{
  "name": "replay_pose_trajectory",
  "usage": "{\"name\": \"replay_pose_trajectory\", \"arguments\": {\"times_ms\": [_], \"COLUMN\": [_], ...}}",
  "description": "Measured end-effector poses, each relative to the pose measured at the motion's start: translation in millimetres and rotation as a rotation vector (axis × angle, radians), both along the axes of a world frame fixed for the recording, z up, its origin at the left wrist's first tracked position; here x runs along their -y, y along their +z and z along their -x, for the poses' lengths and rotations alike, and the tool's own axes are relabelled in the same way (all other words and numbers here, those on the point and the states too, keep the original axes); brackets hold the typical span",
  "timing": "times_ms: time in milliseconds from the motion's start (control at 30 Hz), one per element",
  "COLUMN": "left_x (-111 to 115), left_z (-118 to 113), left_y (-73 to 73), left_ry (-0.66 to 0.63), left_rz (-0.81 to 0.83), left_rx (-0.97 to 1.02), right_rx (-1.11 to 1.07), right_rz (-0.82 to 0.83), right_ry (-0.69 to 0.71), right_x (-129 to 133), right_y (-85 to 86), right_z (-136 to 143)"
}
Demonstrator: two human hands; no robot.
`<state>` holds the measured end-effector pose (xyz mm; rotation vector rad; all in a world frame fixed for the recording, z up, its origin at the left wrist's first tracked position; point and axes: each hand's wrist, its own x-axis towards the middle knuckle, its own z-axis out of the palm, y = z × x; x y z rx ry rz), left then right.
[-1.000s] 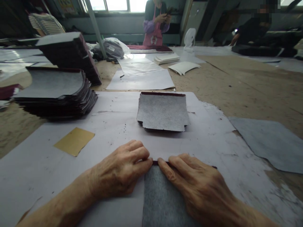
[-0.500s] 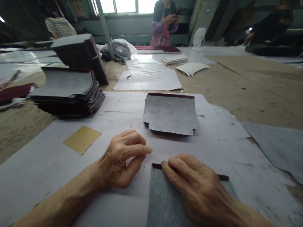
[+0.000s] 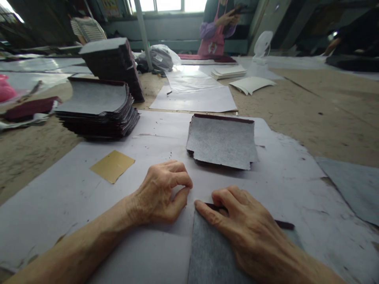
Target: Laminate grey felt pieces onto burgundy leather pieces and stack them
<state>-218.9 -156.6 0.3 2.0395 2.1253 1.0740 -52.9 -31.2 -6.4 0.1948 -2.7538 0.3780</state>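
A grey sheet [image 3: 210, 248] with a dark folded strip along its far edge lies at the lower right. Pressed on its folded edge is my right hand [image 3: 245, 228], thumb at the sheet's left corner and fingers curled over the strip. My left hand [image 3: 166, 193] rests on the white paper [image 3: 148, 252] just left of the sheet, its thumb and index fingertips together; whatever they may pinch is too small to see. Beyond both hands sits a short stack of grey pieces [image 3: 222, 140] with a maroon far edge.
A yellow card [image 3: 113, 166] lies left of my left hand. Behind it stand a curved stack of grey pieces [image 3: 97, 98] and a taller stack [image 3: 114, 63]. Another grey sheet [image 3: 352, 185] is at the right. A person in a pink apron [image 3: 214, 35] stands across the table.
My left thumb and index finger have closed together. My right thumb has moved to the sheet's corner and its fingers have curled. The whole view has shifted, with things appearing further right.
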Motion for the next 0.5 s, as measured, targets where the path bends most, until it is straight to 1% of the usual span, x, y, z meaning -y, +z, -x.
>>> {"name": "replay_pose_trajectory", "arguments": {"times_ms": [67,167,267,333,400,500], "left_x": [-0.7,-0.8,-0.3,-0.4,-1.2,-2.9], "left_z": [-0.3,0.5,1.5,0.6,-2.4,-10.5], "left_y": [-0.9,-1.5,-1.0,-0.6,0.1,1.4], "left_ry": [-0.006,-0.006,0.01,0.009,-0.028,-0.125], "left_rz": [0.022,0.026,0.002,0.026,0.071,0.117], "left_rx": [-0.009,0.003,0.037,0.072,0.096,0.107], "right_rx": [-0.017,-0.084,-0.146,-0.142,-0.108,-0.075], "right_rz": [0.002,0.056,0.074,0.069,0.087,0.169], "right_ry": [-0.027,-0.065,-0.111,-0.161,-0.204,-0.225], "right_x": [0.6,-0.8,-1.9,-1.3,-0.2,1.2], "right_y": [-1.9,-6.4,-8.7,-7.8,-5.9,-4.0], "right_z": [-2.0,-6.1,-7.8,-7.0,-6.0,-5.9]}}
